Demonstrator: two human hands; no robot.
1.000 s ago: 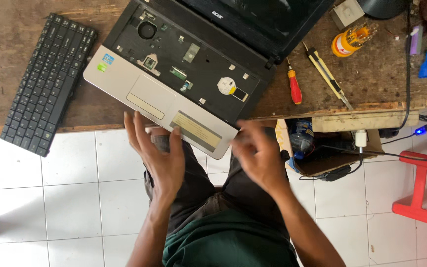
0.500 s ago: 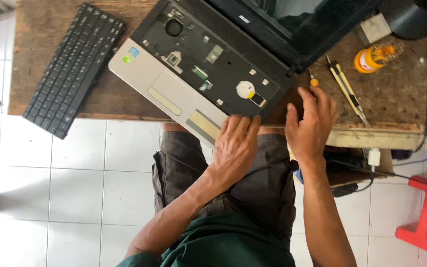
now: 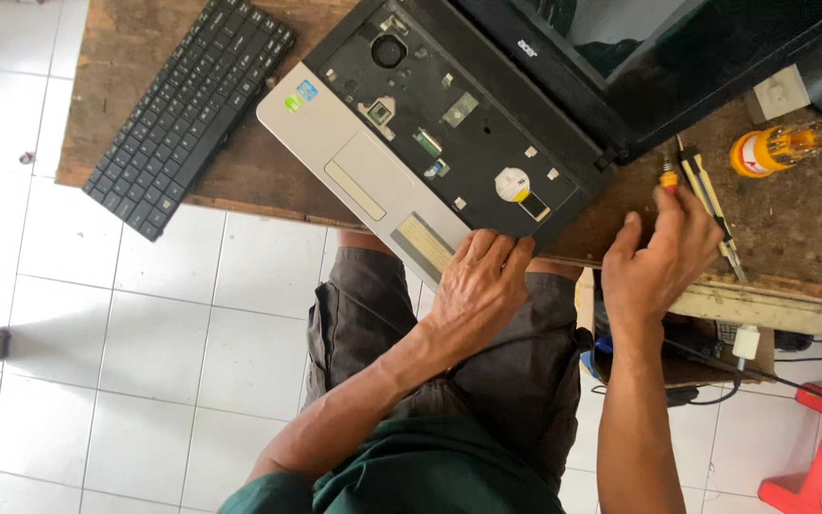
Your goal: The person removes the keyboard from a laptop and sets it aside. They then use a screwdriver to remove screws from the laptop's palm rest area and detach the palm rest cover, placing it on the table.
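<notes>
An open laptop (image 3: 411, 143) with its keyboard taken out lies at an angle on a worn wooden table (image 3: 249, 181); the silver palm rest faces me. My left hand (image 3: 478, 286) rests flat on the laptop's near corner, fingers spread over the edge. My right hand (image 3: 658, 257) is to the right of the laptop, curled around a red-handled screwdriver (image 3: 668, 177). Only the screwdriver's orange end shows above my fingers.
The removed black keyboard (image 3: 192, 105) lies at the table's left end. Yellow-handled tweezers (image 3: 711, 205), an orange case of screwdriver bits (image 3: 773, 150) and a white box (image 3: 780, 92) sit at the right. Cables and a plug (image 3: 744, 343) hang under the table beside a red stool (image 3: 820, 447).
My right hand left the laptop's front edge, moved right and closed over the screwdriver. My left hand shifted right along the palm rest to its near corner.
</notes>
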